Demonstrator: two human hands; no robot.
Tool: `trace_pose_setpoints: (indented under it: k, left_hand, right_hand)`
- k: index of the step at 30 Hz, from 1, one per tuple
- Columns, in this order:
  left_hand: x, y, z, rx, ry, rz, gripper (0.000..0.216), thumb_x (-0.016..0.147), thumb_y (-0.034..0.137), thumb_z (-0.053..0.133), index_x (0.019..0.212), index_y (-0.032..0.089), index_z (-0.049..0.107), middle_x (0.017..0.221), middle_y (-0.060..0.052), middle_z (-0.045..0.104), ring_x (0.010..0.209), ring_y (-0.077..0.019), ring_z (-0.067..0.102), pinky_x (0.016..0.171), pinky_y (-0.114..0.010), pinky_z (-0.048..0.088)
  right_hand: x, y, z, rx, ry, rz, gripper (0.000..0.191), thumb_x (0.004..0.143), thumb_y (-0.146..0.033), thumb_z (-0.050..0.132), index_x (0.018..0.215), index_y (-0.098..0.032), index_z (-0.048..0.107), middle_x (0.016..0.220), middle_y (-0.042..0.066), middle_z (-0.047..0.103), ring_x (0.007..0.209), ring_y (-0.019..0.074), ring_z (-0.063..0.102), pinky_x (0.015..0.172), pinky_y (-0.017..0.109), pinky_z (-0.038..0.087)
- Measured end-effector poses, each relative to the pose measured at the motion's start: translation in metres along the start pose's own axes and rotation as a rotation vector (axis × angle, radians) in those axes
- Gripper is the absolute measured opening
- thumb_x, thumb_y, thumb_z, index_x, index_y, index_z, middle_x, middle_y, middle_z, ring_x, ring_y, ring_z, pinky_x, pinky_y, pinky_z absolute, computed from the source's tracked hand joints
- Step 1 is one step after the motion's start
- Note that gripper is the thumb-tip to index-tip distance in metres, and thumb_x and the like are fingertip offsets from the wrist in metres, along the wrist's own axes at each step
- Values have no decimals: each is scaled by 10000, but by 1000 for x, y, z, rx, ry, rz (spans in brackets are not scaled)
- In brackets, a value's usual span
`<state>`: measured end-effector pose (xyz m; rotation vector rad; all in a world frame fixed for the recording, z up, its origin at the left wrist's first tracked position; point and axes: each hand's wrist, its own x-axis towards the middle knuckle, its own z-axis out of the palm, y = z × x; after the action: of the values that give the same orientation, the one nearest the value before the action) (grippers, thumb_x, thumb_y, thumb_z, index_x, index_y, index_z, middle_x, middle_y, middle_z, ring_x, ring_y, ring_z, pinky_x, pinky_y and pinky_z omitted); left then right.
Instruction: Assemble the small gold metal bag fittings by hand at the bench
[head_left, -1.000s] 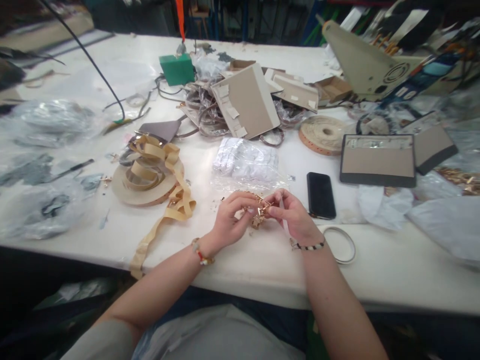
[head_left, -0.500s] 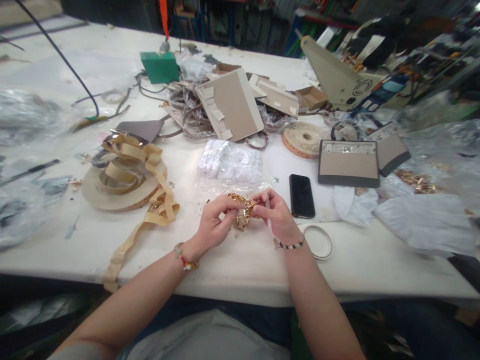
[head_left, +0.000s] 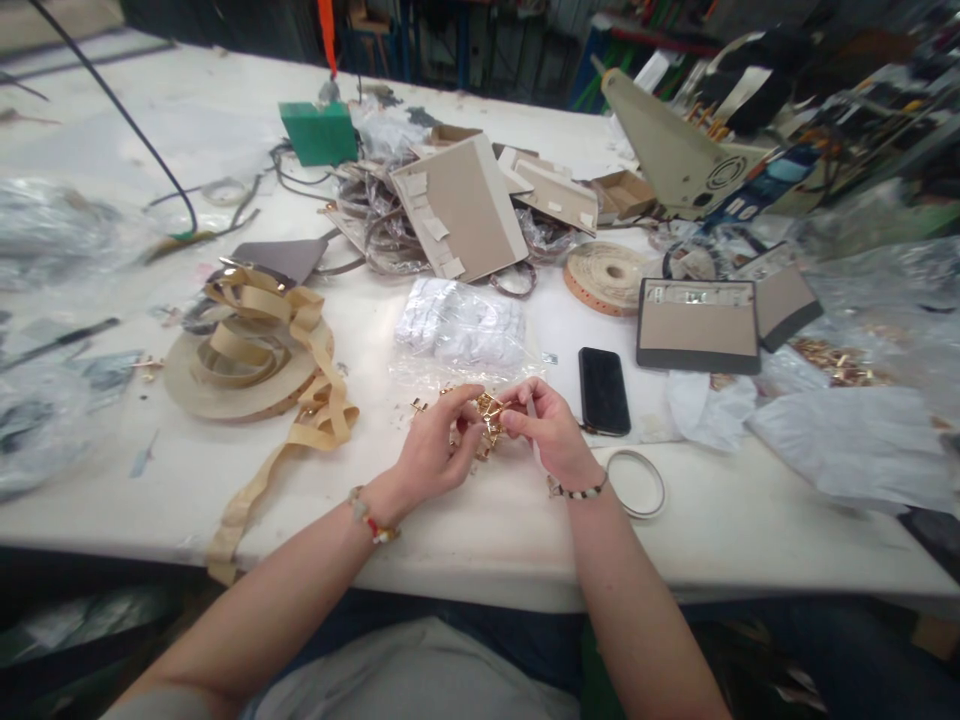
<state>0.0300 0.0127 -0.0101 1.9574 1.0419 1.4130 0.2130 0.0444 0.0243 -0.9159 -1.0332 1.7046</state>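
Note:
My left hand [head_left: 437, 445] is bent over a small heap of gold-coloured metal fittings [head_left: 487, 425] on the white table. Its thumb and forefinger stand apart, and I see nothing held between them. Facing it, my right hand [head_left: 556, 432] pinches a small gold-coloured metal fitting [head_left: 501, 411] between thumb and fingers. A thin whitish strip [head_left: 533, 412] shows among the right fingers; what it is, I cannot make out. The left fingers hide part of the heap. More gold bits lie just beyond the left hand.
Behind the heap lies a clear plastic bag with white contents [head_left: 461, 322]. A phone [head_left: 604, 391] and a roll of tape [head_left: 635, 484] are at the right. Yellowish ribbon on a roll [head_left: 240, 370] lies left. Stiff beige panels [head_left: 465, 210] are piled at the back.
My left thumb and forefinger have moved apart, and the hand has shifted slightly. The gold fittings between the hands have changed position a little. My right hand has hardly moved.

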Motion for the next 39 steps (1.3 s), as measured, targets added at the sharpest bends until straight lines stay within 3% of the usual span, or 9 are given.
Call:
trace_pose_setpoints:
  k: [10, 16, 19, 22, 27, 32, 36, 39]
  left_hand:
    - [4, 3, -5, 311, 1, 151, 367, 909, 181, 594, 1264, 215, 507, 844, -31, 712, 718, -167, 643, 706, -319, 517]
    - [8, 6, -7, 203, 53, 68, 292, 899, 234, 662, 1177, 212, 575, 978, -61, 716, 818, -168, 658, 740, -307, 531]
    - [15, 11, -10, 125, 5, 41, 73, 913, 238, 656, 974, 199, 645, 885, -42, 717, 800, -159, 651, 734, -297, 512]
    - [19, 15, -13, 82, -17, 56, 76, 933, 222, 615, 875, 191, 654, 807, -34, 711, 777, -162, 647, 726, -302, 504]
    - [18, 14, -12, 86, 1, 18, 72, 930, 223, 605, 899, 189, 660, 820, -36, 706, 759, -158, 636, 712, -298, 500]
    - [15, 12, -10, 127, 66, 0, 92, 918, 251, 642, 988, 192, 648, 865, -40, 703, 736, -138, 617, 695, -284, 501]
    - [13, 15, -11, 160, 230, 112, 69, 881, 217, 693, 922, 199, 641, 793, -20, 684, 690, -131, 602, 643, -266, 499]
    - [14, 17, -11, 214, 201, 210, 56, 872, 176, 705, 886, 208, 662, 761, -7, 711, 692, -134, 636, 659, -268, 509]
  right_hand:
    - [-1, 2, -1, -51, -8, -44, 454, 636, -243, 909, 742, -215, 468, 847, -22, 663, 724, 123, 576, 678, 261, 481]
    - [0, 0, -4, -34, -10, -45, 462, 621, -223, 911, 748, -214, 466, 811, -35, 656, 741, 127, 604, 703, 263, 483]
    - [-1, 0, -5, -3, -13, -14, 473, 613, -224, 915, 757, -216, 464, 796, -38, 655, 685, 115, 587, 619, 239, 452]
    - [-1, 0, -6, -1, -2, 0, 476, 608, -225, 917, 765, -218, 467, 799, -38, 654, 666, 110, 577, 579, 229, 433]
    - [0, 0, -6, -13, -8, -24, 478, 606, -242, 922, 757, -219, 468, 801, -35, 660, 713, 126, 604, 640, 251, 480]
    - [0, -1, -6, -9, -25, -14, 481, 616, -243, 922, 763, -220, 465, 793, -41, 654, 597, 95, 536, 514, 222, 397]
    - [0, -2, -5, 6, -10, -27, 490, 610, -248, 927, 755, -217, 460, 777, -42, 663, 572, 85, 521, 499, 213, 383]
    - [0, -2, -5, -5, 15, -29, 508, 596, -273, 936, 738, -217, 451, 780, -35, 668, 600, 99, 546, 493, 215, 392]
